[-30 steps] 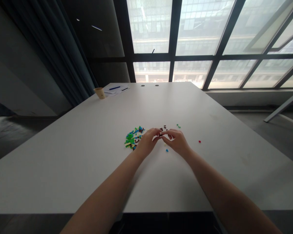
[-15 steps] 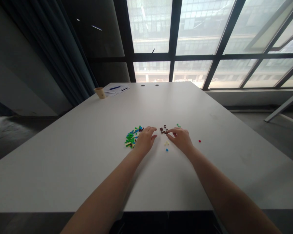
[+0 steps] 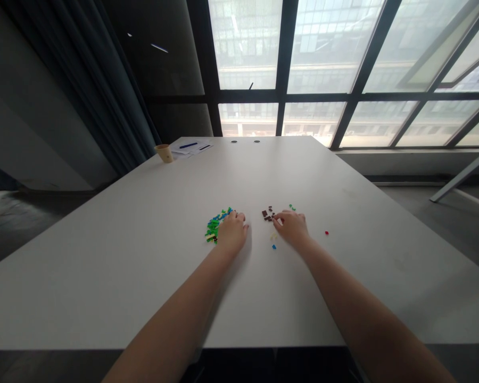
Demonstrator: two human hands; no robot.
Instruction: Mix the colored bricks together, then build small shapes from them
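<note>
A heap of tiny green and blue bricks [image 3: 214, 226] lies on the white table [image 3: 143, 255]. My left hand [image 3: 233, 232] rests on the right edge of that heap with its fingers curled down onto the bricks; what they hold, if anything, is hidden. A small cluster of brown bricks [image 3: 267, 214] lies to the right of it. My right hand [image 3: 292, 228] lies beside this cluster, its fingertips pinched together at the brown pieces. A pale yellow piece and a blue brick [image 3: 273, 247] lie between my wrists.
A green piece [image 3: 291, 207] and a lone red brick [image 3: 326, 232] lie to the right of my right hand. A paper cup [image 3: 164, 153] and papers with a blue pen [image 3: 188, 145] sit at the far left corner. Windows stand behind the table.
My hands were together, pinching a small piece between them. They have parted: the left moved onto the green heap, the right went down to the brown bricks.
</note>
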